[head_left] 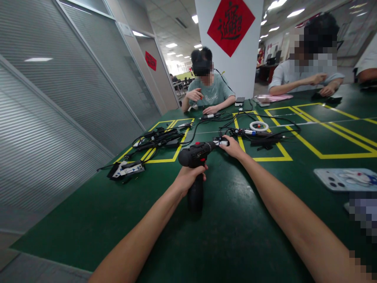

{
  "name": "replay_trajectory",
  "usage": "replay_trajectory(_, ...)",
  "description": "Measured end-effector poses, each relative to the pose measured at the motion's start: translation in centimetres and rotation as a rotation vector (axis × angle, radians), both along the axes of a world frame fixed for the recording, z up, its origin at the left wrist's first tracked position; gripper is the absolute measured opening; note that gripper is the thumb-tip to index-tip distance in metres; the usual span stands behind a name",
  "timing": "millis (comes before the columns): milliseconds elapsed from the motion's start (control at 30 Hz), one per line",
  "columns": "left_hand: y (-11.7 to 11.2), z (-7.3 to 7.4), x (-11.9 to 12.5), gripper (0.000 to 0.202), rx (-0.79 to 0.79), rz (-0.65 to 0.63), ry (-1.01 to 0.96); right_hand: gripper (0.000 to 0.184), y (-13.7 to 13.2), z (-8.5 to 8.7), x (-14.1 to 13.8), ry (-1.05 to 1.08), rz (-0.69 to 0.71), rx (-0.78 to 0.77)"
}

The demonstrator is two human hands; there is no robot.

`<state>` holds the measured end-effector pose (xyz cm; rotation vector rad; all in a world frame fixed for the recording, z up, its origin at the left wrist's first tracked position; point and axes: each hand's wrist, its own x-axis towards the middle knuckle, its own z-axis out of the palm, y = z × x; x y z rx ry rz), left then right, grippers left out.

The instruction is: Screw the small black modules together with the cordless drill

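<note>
My left hand [191,179] is wrapped round the grip of a black cordless drill [193,154] with red buttons. The drill's front end points away from me and to the right. At its tip, the fingers of my right hand [232,147] are closed on a small black-and-white block [221,142]. The drill's nose reaches right up to this block; whether the two touch I cannot tell. What lies between them is too small to make out.
A heap of black cables [160,137] lies on the green table [235,220] at left, near black-and-white pieces [126,169]. On the right are a white tape roll [259,126], a pen-like tool [250,133] and a phone [347,179]. Two people sit across the table.
</note>
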<state>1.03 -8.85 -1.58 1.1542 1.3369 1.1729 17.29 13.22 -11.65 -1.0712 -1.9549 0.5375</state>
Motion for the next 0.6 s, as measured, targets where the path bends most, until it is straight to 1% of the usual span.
replay_trajectory(267, 0.11, 0.02, 0.24, 0.019, -0.004, 0.001, 0.006, 0.052, 0.41, -0.36, 0.01, 0.012, 0.013, 0.011)
replay_trajectory(600, 0.12, 0.03, 0.06, 0.020, 0.003, -0.006, -0.003, 0.051, 0.25, -0.13, 0.07, 0.008, 0.016, 0.010)
